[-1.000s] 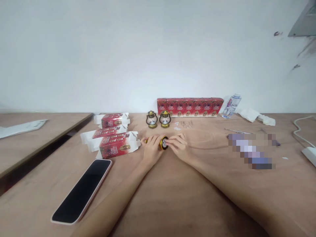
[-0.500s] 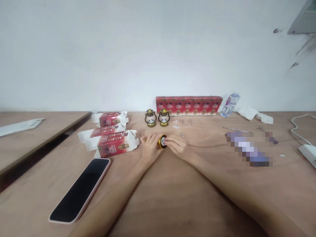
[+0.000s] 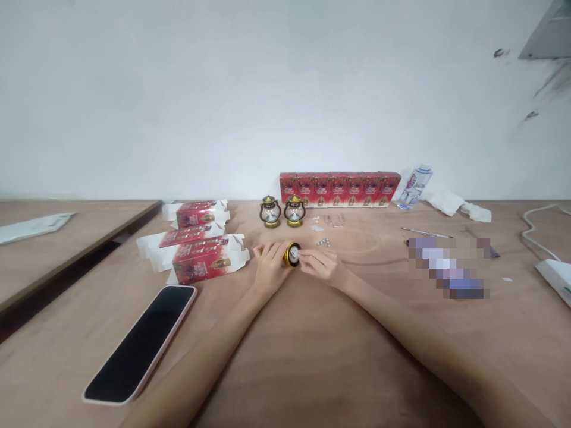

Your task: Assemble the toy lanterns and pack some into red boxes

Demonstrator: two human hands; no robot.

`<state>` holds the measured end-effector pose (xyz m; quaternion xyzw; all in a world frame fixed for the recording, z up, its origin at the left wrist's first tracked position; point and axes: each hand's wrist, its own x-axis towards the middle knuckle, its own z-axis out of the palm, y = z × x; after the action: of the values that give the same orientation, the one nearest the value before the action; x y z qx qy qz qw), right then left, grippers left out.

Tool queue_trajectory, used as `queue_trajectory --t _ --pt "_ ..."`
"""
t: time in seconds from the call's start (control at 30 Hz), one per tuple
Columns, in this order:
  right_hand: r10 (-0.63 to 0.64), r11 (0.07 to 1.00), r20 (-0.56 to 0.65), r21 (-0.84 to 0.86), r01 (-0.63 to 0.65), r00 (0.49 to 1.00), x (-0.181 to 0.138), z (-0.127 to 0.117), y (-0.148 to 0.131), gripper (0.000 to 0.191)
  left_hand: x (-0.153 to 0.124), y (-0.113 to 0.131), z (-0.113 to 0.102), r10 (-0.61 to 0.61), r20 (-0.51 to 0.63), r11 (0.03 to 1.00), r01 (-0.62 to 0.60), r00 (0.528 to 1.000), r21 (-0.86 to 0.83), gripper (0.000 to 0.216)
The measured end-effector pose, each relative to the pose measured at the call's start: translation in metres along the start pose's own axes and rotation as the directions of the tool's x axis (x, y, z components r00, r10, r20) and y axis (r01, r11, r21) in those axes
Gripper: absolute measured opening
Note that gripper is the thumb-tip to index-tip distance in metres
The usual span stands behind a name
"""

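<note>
My left hand [image 3: 269, 264] is wrapped round a small gold lantern [image 3: 292, 254] that lies on its side on the wooden table [image 3: 312, 356], its round base turned to the right. The fingertips of my right hand [image 3: 322, 261] are pinched together against that base; whether they hold anything small I cannot make out. Two more small lanterns [image 3: 282, 211] stand upright just behind, and a few tiny pale parts [image 3: 324, 242] lie beside my right hand.
Three opened red boxes [image 3: 198, 249] lie left of my hands. A row of shut red boxes [image 3: 339, 189] stands by the wall, next to a water bottle [image 3: 414, 186] and a cloth [image 3: 455, 204]. A phone [image 3: 141, 342] lies front left. A white cable and adapter [image 3: 553, 261] sit far right.
My hands have stayed on the lantern, with the right fingers shifting slightly on its base. The view has drifted a little, and the tiny parts beside my right hand have come into sight.
</note>
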<state>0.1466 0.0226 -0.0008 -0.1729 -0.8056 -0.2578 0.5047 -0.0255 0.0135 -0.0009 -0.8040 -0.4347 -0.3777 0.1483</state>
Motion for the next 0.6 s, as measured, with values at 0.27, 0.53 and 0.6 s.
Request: queue_trajectory --t 0.27,0.53,0.6 --pt "0.363 0.931 0.181 -0.045 -0.361 0.914 -0.013 -0.011 0.041 0.016 0.002 -0.005 0.0 -0.171 -0.038 0.984 0.172 0.985 0.035 0.034" --pt "0.539 0.842 0.372 -0.223 -0.491 0.755 -0.039 0.002 0.093 0.017 0.002 -0.001 -0.003 -0.115 -0.005 0.993 0.115 0.993 0.007 0.032" --pt "0.553 0.833 0.346 -0.208 -0.512 0.758 -0.035 0.002 0.082 0.016 0.002 -0.001 -0.003 -0.106 0.004 0.994 0.106 0.994 0.005 0.035"
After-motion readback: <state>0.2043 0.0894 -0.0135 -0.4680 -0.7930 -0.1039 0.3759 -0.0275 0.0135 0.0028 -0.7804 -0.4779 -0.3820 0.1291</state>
